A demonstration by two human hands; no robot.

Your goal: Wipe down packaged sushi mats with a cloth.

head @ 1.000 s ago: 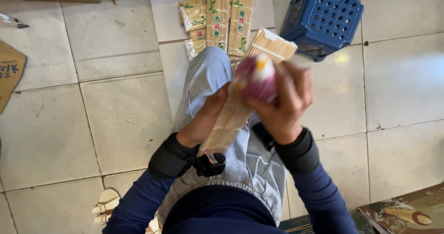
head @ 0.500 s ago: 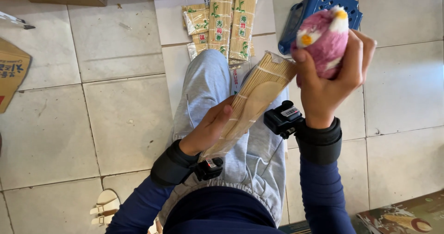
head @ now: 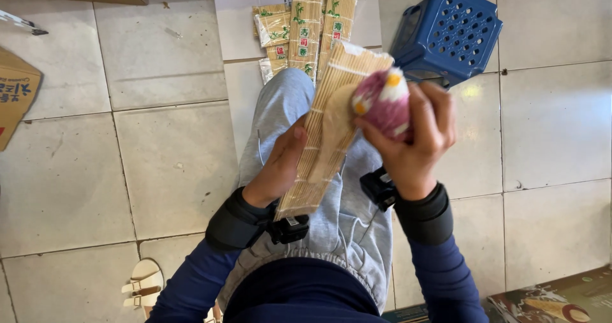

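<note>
You sat with your legs [head: 331, 234] in grey trousers over the tiled floor [head: 159, 151]. Your left hand [head: 280, 167] was closed on the side of a bamboo mat [head: 331, 125], which it held up above your knee. A flat wooden spoon [head: 335, 128] lay on the mat. Your right hand [head: 417, 138] was wrapped around a pink and white cloth ball [head: 382, 100], just beside the mat. Farther off, packs of mats [head: 303, 29] lay on the floor, and a blue plastic stool [head: 446, 33] stood near them.
</note>
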